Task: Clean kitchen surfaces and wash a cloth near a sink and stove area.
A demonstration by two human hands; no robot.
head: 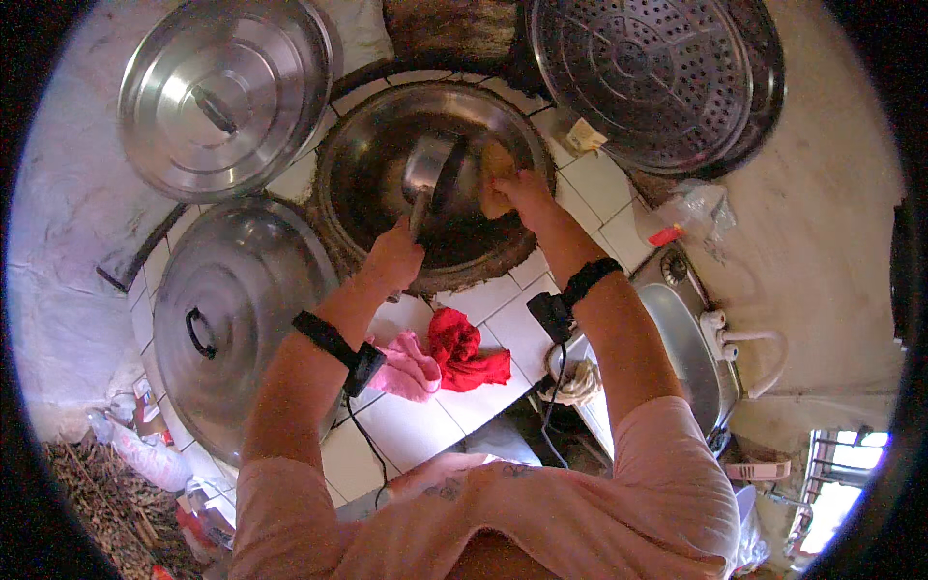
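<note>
A large built-in metal wok (362, 181) is set into the tiled stove top before me. My left hand (396, 255) grips the handle of a metal ladle (426, 163), whose deep bowl hangs tilted over the wok. Pinched in my right hand (523, 194) is a yellowish-brown scrubbing pad (496, 163), near the wok's right side and a little apart from the ladle. What the pad is made of is hard to tell. On the tiles below the wok lie a pink cloth (409, 370) and a red cloth (464, 351), side by side.
Two big metal lids (254, 80) (239, 290) stand at the left. A perforated steamer tray (645, 80) leans against the wall at upper right. To the right are a crumpled plastic bag (699, 210) and a steel sink (670, 326) with a tap (718, 330). Wrist-strap cables hang down.
</note>
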